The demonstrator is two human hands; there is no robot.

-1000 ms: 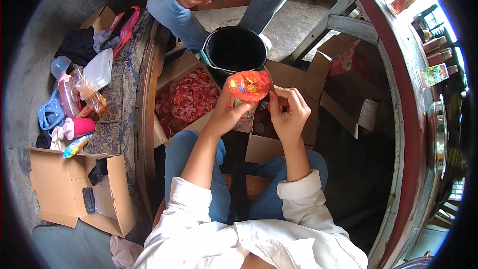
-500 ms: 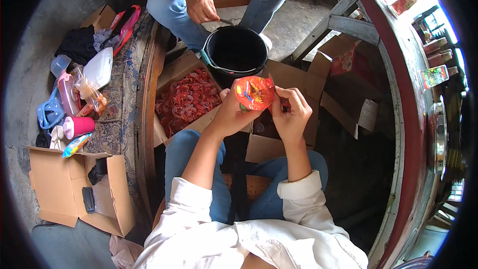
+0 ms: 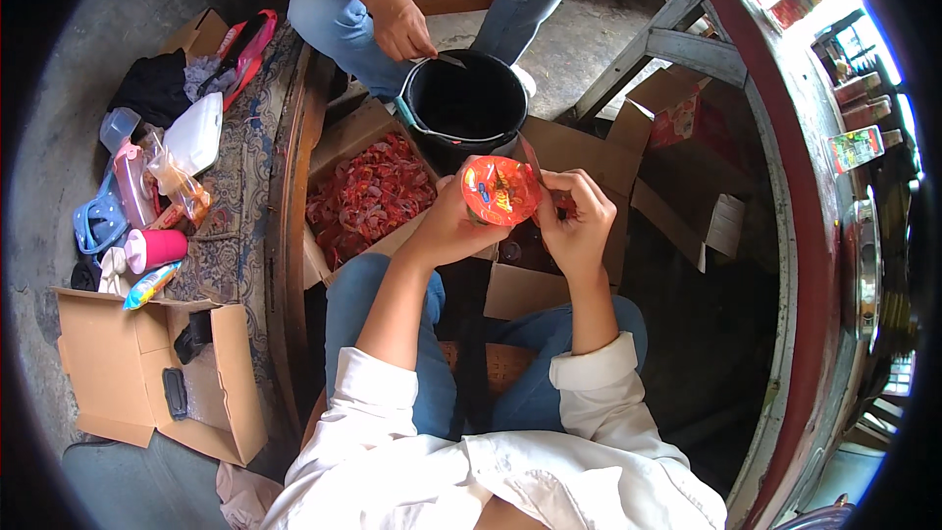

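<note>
Both hands (image 3: 510, 221) gripping orange packet (image 3: 500, 190), thin blade (image 3: 531, 161) partly hidden

One black bucket (image 3: 461, 103), one round red packet (image 3: 500, 190), approx. four open cardboard boxes, two people.

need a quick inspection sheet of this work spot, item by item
surface: no table; work done over the lap, above open cardboard boxes on the floor
job's things: round orange-red packet; box of red packets; black bucket
clutter: bottles, bags and a pink cup on a rug at left
hands: left hand holds the packet; right hand works its edge
cables: nothing seen
surroundings: another person's hand holds a blade over the bucket
</note>
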